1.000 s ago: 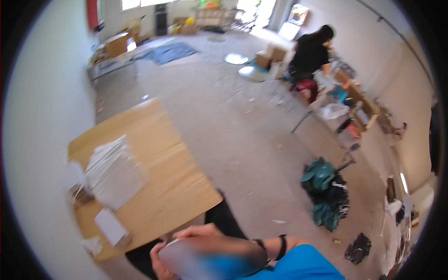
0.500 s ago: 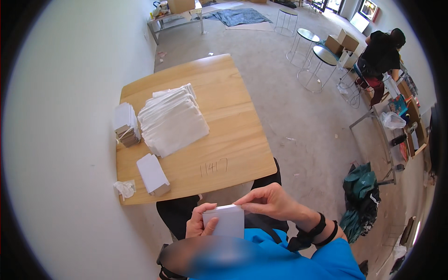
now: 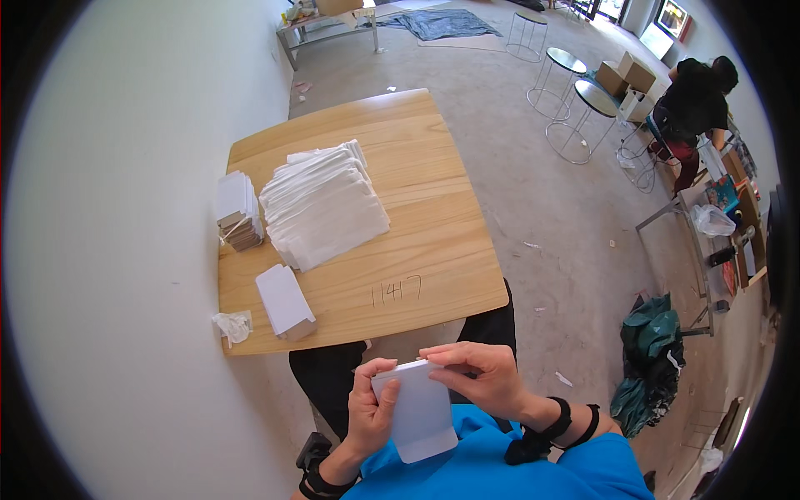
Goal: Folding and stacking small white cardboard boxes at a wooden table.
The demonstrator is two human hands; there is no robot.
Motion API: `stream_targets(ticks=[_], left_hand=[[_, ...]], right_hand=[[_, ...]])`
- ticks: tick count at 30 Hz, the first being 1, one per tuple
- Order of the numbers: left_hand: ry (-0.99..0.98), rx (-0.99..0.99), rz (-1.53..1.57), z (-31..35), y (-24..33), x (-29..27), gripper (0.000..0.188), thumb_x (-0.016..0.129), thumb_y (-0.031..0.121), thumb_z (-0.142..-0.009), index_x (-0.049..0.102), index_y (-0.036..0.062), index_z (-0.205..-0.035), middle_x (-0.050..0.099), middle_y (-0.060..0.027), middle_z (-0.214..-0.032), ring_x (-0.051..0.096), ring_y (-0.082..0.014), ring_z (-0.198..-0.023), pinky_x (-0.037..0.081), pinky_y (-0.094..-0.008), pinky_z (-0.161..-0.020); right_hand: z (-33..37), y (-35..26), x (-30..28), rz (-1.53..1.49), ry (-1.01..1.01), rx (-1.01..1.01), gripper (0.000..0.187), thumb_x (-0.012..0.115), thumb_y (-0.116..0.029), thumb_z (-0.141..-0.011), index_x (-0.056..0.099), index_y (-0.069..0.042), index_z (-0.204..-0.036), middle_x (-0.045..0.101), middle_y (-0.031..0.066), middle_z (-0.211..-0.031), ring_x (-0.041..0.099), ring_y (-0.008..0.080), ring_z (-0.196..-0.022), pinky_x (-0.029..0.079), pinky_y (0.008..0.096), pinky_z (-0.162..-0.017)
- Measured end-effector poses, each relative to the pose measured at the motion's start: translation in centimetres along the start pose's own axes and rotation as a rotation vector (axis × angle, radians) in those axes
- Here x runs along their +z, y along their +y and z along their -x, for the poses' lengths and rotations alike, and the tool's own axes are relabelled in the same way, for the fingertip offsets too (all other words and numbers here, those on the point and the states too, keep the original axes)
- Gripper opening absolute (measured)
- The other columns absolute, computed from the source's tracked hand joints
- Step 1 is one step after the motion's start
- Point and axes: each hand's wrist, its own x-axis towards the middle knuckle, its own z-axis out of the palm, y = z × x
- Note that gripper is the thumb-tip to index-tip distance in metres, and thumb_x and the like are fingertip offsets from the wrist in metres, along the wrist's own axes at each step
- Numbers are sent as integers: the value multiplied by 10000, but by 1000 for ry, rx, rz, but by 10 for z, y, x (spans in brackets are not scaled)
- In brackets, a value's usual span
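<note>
Just beyond my blue shirt, a flat white paperboard carton (image 3: 422, 421) hangs upright above my lap, with a crease across its lower end. My left hand (image 3: 372, 408) grips its left side, the thumb on the near face and the fingers behind. At the upper right corner, my right hand (image 3: 482, 375) pinches the top edge between thumb and fingers. On the wooden table (image 3: 450, 242) lies a similar white carton (image 3: 283, 298) with an end flap. Behind it are a fanned stack of white sheets or flat packets (image 3: 329, 204) and a bundle of white cartons (image 3: 238, 208).
A crumpled white scrap (image 3: 233, 325) lies at the table's near left corner, by the wall. Round stools (image 3: 595, 98) stand on the floor far right, near a person in black (image 3: 692, 108) at a cluttered side table (image 3: 700, 267). Dark green bags (image 3: 650, 358) lie at right.
The carton has come up and forward, so more of its lower part shows. My left hand has risen with it. My right fingers are still at the top edge. The view has shifted slightly.
</note>
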Motion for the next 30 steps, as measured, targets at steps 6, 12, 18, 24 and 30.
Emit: stream_targets(ticks=[6, 12, 18, 24, 30], left_hand=[[6, -88, 114, 7, -5, 0, 271, 532, 212, -986, 456, 63, -1199, 556, -35, -939, 524, -53, -772, 457, -194, -655], [-78, -232, 72, 1, 11, -4, 251, 623, 123, -927, 579, 22, -1153, 626, -75, -999, 590, -87, -892, 490, -207, -719], [-138, -63, -232, -2, 9, -10, 270, 672, 51, -865, 655, 4, -1130, 645, -99, -998, 625, -146, -872, 518, -242, -719], [-165, 58, -375, -8, 15, -9, 301, 685, 43, -843, 662, 20, -1143, 651, -120, -1034, 636, -167, -881, 516, -243, -733], [-196, 142, -405, -13, 21, -7, 319, 706, 22, -814, 671, 30, -1131, 660, -119, -1049, 645, -179, -895, 528, -254, -743]], right_hand=[[1, -2, -1, 134, 10, 8, 178, 707, -57, -833, 694, -9, -1004, 691, 134, -1031, 685, 174, -853, 577, 253, -710], [7, 11, -2, 185, 0, 15, 170, 696, -69, -845, 697, -19, -1007, 691, 119, -985, 677, 170, -819, 569, 255, -711], [9, 4, 0, 87, -120, 181, 270, 732, -38, -799, 688, -27, -1065, 666, 103, -1022, 657, 147, -886, 560, 255, -752], [9, 9, -4, 142, -104, 53, 320, 750, -23, -775, 683, -35, -1088, 655, 92, -1025, 650, 141, -844, 558, 247, -753], [4, 8, -7, 201, -135, -25, 281, 737, -54, -802, 694, -74, -1079, 642, 83, -1027, 646, 162, -860, 557, 260, -734]])
